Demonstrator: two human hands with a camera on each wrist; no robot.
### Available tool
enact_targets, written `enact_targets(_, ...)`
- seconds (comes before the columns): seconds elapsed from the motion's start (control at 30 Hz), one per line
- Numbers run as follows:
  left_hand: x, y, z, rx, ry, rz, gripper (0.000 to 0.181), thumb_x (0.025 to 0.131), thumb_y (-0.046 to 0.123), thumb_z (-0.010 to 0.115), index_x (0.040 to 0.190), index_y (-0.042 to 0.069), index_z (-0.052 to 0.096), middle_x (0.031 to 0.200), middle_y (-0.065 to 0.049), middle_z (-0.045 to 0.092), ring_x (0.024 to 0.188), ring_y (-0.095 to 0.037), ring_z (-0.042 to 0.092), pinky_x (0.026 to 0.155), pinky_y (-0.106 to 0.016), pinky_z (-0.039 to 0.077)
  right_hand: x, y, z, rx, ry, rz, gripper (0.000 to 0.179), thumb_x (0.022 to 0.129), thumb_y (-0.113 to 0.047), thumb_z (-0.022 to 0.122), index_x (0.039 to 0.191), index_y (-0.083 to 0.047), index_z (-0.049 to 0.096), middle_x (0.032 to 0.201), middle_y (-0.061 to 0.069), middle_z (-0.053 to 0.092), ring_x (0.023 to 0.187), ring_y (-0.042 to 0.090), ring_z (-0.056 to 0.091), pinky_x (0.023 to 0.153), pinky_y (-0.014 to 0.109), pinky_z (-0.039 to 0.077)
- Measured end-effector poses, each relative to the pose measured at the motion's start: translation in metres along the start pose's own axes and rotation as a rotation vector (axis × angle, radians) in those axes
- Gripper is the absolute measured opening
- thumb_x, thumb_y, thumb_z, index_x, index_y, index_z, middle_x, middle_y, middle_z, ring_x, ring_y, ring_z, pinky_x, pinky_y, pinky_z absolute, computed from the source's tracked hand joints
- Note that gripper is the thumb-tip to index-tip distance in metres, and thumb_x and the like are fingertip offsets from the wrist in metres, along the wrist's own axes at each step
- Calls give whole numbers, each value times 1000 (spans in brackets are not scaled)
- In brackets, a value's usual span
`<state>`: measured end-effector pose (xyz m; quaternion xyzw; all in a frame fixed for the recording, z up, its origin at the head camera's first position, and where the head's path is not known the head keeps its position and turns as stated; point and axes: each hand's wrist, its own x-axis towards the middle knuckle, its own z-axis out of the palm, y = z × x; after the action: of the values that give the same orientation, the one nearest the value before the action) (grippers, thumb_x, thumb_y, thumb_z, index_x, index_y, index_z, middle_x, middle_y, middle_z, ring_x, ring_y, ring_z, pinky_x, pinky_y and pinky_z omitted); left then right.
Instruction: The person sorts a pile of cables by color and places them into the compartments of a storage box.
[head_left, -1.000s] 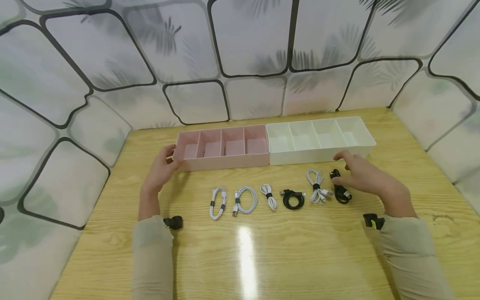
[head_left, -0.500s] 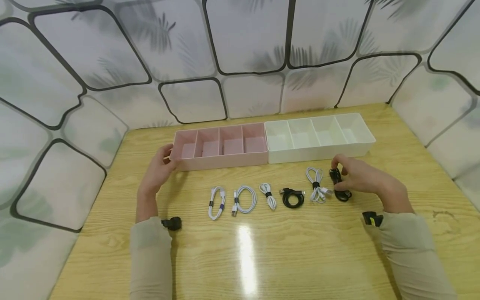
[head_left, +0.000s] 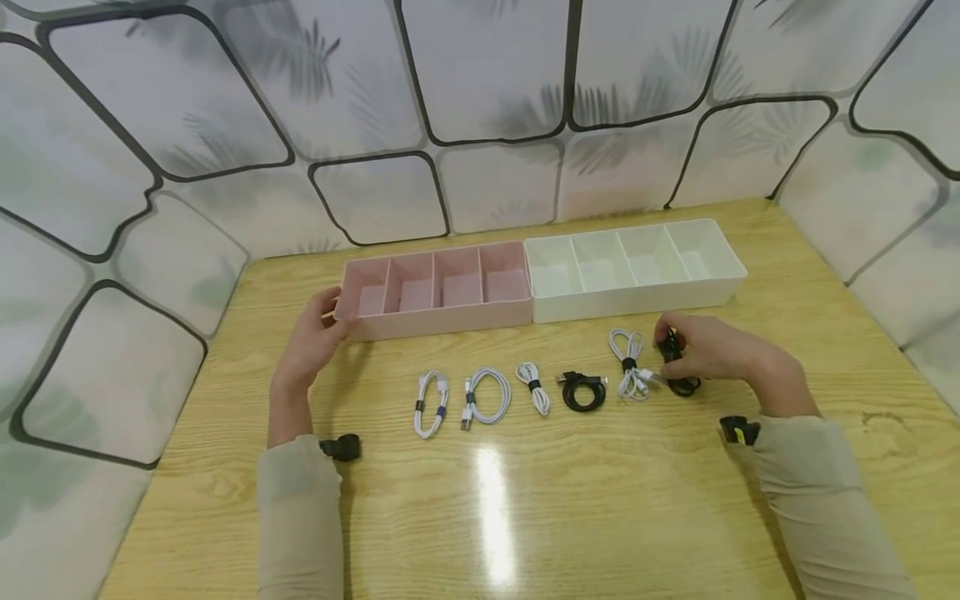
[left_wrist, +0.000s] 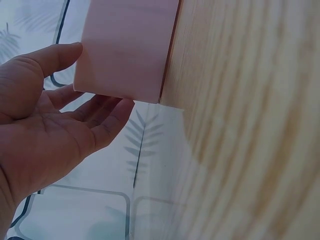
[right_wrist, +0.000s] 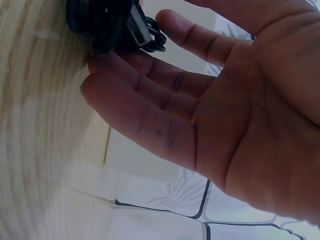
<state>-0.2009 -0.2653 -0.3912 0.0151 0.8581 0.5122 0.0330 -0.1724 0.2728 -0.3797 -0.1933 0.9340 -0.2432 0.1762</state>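
Seen from the head view, two bare hands work at a wooden table [head_left: 405, 517] that stands against a pale patterned wall [head_left: 495, 183]. Two trays, each with four compartments, sit end to end near the wall and appear to touch: a pink tray [head_left: 442, 322] on the left, a white tray [head_left: 637, 302] on the right. In front of them lies a row of six tied cables. From left to right come an oval white loop [head_left: 441, 400], a round white loop [head_left: 469, 400], a narrow white bundle [head_left: 534, 387], a black coil [head_left: 582, 380], a splayed white bundle [head_left: 630, 367] and a long black bundle [head_left: 684, 386].

The left hand [head_left: 307, 342] holds the left end of the pink tray, thumb at the front rim, fingers bent against the end. The right hand [head_left: 720, 354] is at the long black bundle, which lies in front of the white tray; whether thumb and fingers have closed around it cannot be told, as part of the contact is hidden.

The step in hand looks like taking hold of that bundle while the pink tray is steadied. The next move seems to call for a firm pinch, then a straight lift clear of the splayed white bundle, whose plug lies just beside the thumb and could snag
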Motion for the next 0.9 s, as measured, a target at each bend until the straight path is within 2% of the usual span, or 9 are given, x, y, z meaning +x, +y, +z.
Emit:
enact_targets(0.2,0,0,-1,-9,-6,-2,62,104,14,49,157,1,19,152,-30,29,135,-44,37,106,-53,37,0,0,-1,1,-4,7,39,82,-13,78,112,-2,56,95,10,60,74,19,49,64,34,42)
enact_targets(0.5,-1,1,-1,-11,-9,-6,63,104,14,49,157,0,18,153,-30,28,136,-45,37,105,-52,37,-1,4,-5,71,-27,55,44,82,-2,70,121,5,51,111,27,60,84,23,61,63,34,48)
enact_targets(0.7,1,-1,-2,-19,-5,-3,63,104,17,51,157,2,20,154,-28,29,136,-43,38,105,-51,38,-3,5,-6,104,7,61,44,83,-1,66,124,5,48,116,31,58,92,33,65,66,35,53)
enact_targets(0.9,3,-2,-2,-35,-6,-1,62,104,13,50,156,0,20,153,-29,30,134,-43,39,105,-51,37,-5,2,-8,164,39,59,48,87,-1,65,131,4,45,127,31,51,103,41,63,70,37,54)
